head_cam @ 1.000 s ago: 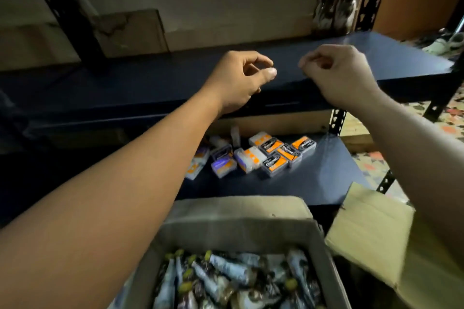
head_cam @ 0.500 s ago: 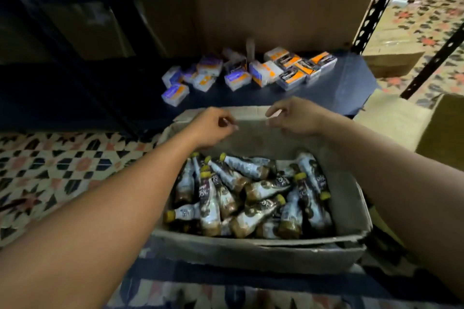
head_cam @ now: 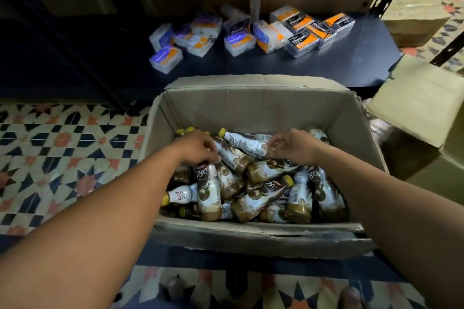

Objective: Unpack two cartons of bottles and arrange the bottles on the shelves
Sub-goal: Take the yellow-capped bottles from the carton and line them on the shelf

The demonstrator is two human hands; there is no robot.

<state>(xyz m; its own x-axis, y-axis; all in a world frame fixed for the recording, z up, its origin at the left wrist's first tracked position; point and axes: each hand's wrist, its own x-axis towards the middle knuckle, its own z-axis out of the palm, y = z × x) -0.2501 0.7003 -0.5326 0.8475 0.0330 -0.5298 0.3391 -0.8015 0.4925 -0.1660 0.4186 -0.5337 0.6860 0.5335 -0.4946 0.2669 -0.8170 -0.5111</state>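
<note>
While the left hand (head_cam: 197, 148) gripped the 78°C bottle (head_cam: 208, 190) by its neck, base toward the person, the right hand (head_cam: 295, 149) curled against the slanted bottle (head_cam: 247, 144), grip unclear.

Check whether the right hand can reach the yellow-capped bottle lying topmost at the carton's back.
Probably yes. The bottle lies on top with nothing over it, the carton is open, and the right hand sits at its base end.
</note>
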